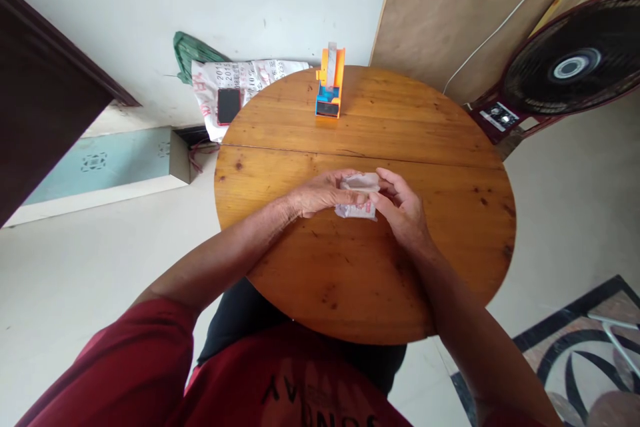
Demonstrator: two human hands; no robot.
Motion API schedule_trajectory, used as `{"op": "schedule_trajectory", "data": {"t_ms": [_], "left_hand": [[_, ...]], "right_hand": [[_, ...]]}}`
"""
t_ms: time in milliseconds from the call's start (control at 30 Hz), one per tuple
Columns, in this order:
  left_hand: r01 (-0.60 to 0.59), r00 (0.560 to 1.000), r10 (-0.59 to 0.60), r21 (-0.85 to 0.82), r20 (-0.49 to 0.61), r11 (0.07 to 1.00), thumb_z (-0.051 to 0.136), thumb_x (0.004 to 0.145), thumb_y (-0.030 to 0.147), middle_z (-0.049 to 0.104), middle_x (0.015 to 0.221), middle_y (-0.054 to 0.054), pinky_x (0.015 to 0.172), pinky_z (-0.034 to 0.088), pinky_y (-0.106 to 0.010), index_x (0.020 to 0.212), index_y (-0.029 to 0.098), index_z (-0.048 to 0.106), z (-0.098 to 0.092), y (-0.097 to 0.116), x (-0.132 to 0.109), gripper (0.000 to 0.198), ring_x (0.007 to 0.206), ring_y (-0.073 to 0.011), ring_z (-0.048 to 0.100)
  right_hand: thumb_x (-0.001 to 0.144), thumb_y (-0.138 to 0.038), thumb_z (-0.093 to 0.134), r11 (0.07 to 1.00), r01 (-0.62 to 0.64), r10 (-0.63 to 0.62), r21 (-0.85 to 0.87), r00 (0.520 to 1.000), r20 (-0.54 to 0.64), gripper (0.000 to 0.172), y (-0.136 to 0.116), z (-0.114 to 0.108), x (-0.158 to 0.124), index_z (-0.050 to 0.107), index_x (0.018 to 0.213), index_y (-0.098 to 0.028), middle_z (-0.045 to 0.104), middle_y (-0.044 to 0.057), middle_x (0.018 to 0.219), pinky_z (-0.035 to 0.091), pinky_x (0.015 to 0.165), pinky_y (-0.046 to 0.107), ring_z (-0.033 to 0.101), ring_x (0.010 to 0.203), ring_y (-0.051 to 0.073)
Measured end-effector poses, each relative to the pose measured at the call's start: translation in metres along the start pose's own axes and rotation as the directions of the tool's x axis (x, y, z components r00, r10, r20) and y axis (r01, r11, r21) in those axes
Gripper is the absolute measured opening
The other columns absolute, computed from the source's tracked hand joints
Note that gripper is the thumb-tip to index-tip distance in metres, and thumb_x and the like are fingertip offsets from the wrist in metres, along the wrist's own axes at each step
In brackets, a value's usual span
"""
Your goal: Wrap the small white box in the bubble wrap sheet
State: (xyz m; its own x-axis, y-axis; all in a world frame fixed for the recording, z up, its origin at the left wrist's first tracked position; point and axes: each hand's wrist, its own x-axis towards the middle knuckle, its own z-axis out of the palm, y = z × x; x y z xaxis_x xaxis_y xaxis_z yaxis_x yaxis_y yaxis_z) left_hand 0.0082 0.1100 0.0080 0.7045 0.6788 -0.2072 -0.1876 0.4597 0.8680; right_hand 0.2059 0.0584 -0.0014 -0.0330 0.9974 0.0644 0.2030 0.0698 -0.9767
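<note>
Above the middle of the round wooden table, I hold a small clear plastic bag between both hands. Inside its lower part sits something white with red print, too small to read. My left hand grips the bag from the left, its thumb lying across the front. On the right, my right hand pinches the bag's edge between thumb and fingers. The upper end of the bag looks loose and slightly spread.
An orange and blue tape dispenser stands at the table's back. A phone lies on a printed white sack beyond the left edge, near a green bag. A large fan stands at the right.
</note>
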Motion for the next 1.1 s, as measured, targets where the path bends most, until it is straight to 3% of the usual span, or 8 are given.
{"op": "schedule_trajectory", "data": {"t_ms": [233,467,567,733,900,1100], "left_hand": [[-0.045,0.999,0.043,0.045,0.032,0.998,0.088,0.065,0.029,0.071,0.103,-0.007,0.085,0.047,-0.029,0.115,0.015,0.069,0.002,-0.001,0.001,0.055,0.091,-0.0157,0.065],[-0.042,0.999,0.042,0.025,0.017,0.999,0.091,0.062,0.028,0.072,0.099,-0.005,0.078,0.047,-0.026,0.115,0.016,0.07,0.004,-0.001,0.001,0.058,0.085,-0.0144,0.065],[-0.012,1.0,0.012,0.003,0.001,1.0,0.093,0.058,0.026,0.073,0.097,-0.003,0.075,0.047,-0.025,0.114,0.018,0.071,0.006,0.0,0.001,0.061,0.082,-0.0135,0.065],[0.016,1.0,-0.016,0.007,0.007,1.0,0.093,0.058,0.025,0.074,0.095,-0.003,0.076,0.047,-0.025,0.109,0.016,0.072,0.009,0.002,-0.001,0.056,0.083,-0.0132,0.064],[0.054,0.997,-0.052,0.045,-0.054,0.998,0.094,0.055,0.025,0.07,0.085,0.0,0.069,0.044,-0.023,0.099,0.014,0.07,0.008,0.002,-0.003,0.051,0.074,-0.0109,0.061],[0.019,1.0,-0.022,0.131,0.02,0.991,0.092,0.058,0.031,0.067,0.083,0.001,0.067,0.043,-0.023,0.095,0.015,0.068,0.009,0.0,-0.004,0.047,0.071,-0.0101,0.058]], "right_hand": [[0.083,-0.046,0.075,0.998,0.047,-0.047,-0.048,0.999,-0.001,0.058,0.001,-0.003,-0.002,0.06,0.134,-0.024,0.072,0.012,0.126,0.056,0.097,0.048,0.071,0.108,0.027],[0.089,-0.048,0.069,0.997,0.067,-0.069,-0.043,0.996,-0.061,0.049,-0.003,-0.004,-0.004,0.06,0.132,-0.027,0.073,0.009,0.122,0.055,0.099,0.048,0.069,0.112,0.027],[0.089,-0.047,0.069,0.998,0.057,-0.059,-0.023,0.993,-0.103,0.045,-0.005,-0.007,-0.004,0.062,0.128,-0.027,0.074,0.008,0.117,0.054,0.101,0.048,0.07,0.109,0.026],[0.086,-0.048,0.071,1.0,0.014,-0.014,-0.005,0.997,-0.073,0.047,-0.003,-0.009,-0.005,0.062,0.128,-0.027,0.073,0.008,0.115,0.054,0.1,0.049,0.07,0.107,0.026],[0.088,-0.045,0.07,0.998,0.058,-0.062,-0.039,0.993,-0.102,0.04,-0.005,-0.012,-0.005,0.064,0.124,-0.029,0.071,0.005,0.107,0.054,0.099,0.047,0.069,0.101,0.023],[0.085,-0.045,0.073,0.993,0.099,-0.103,-0.059,0.993,-0.062,0.034,-0.015,-0.016,-0.001,0.07,0.115,-0.03,0.073,0.005,0.113,0.052,0.1,0.047,0.068,0.105,0.024]]}}
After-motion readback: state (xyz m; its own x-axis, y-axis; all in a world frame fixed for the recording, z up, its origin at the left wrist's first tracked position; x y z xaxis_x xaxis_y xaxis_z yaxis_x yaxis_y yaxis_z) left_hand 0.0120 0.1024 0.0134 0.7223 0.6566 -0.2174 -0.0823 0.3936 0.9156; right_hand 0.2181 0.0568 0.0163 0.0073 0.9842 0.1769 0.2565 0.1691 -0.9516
